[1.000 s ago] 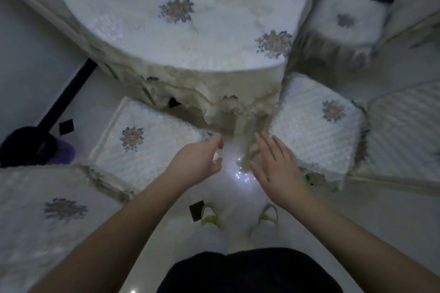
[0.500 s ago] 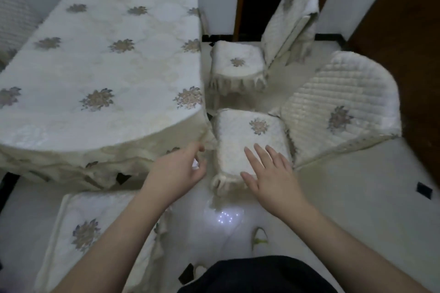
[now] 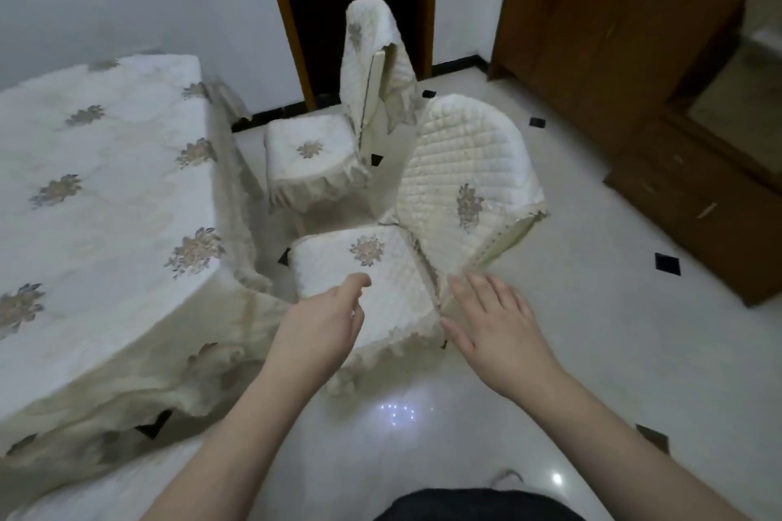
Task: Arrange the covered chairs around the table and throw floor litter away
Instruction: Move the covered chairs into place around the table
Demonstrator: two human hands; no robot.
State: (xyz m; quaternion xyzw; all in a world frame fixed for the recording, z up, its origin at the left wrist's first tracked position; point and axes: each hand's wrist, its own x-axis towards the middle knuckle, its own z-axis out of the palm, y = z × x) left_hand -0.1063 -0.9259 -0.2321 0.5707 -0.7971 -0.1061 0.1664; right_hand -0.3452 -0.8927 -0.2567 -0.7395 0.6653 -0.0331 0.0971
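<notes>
The table (image 3: 97, 199) under a cream floral cloth fills the left. Just right of its corner stands a near covered chair (image 3: 381, 266), its quilted back (image 3: 461, 182) leaning to the right. A second covered chair (image 3: 313, 152) stands behind it by the doorway. My left hand (image 3: 321, 326) hovers over the near seat's front left edge with fingers loosely curled, holding nothing. My right hand (image 3: 491, 321) is spread flat at the seat's right front corner, beside the base of the chair back. No litter shows on the floor in view.
A dark open doorway (image 3: 359, 0) lies behind the far chair. A brown wooden cabinet (image 3: 634, 76) runs along the right wall. White tiled floor (image 3: 592, 351) with small black inset squares stretches to the right and in front.
The view has swung up and to the right, from the table edge and two seats to the chairs by the doorway. Both hands now reach over the near chair's seat.
</notes>
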